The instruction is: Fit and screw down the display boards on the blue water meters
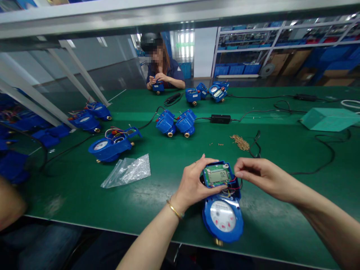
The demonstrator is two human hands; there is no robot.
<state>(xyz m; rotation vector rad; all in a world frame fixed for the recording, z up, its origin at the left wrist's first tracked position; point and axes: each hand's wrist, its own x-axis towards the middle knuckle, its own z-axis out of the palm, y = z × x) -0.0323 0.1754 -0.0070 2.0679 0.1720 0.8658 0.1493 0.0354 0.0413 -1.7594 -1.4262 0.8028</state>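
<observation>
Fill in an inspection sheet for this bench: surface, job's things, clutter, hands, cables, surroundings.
Surface: green bench top, faintly reflective.
Job's things: nearest blue meter with a round dial, a display board showing digits, and thin wires.
Clutter: clear bag with silvery contents; pile of small brass-coloured pieces; green box.
Left hand: fingers around the display board.
Right hand: at the housing's right edge by the wires; exact grip unclear.
Cables: black cables across the bench, one with a black block.
Surroundings: person opposite handling another blue meter; shelving behind.
</observation>
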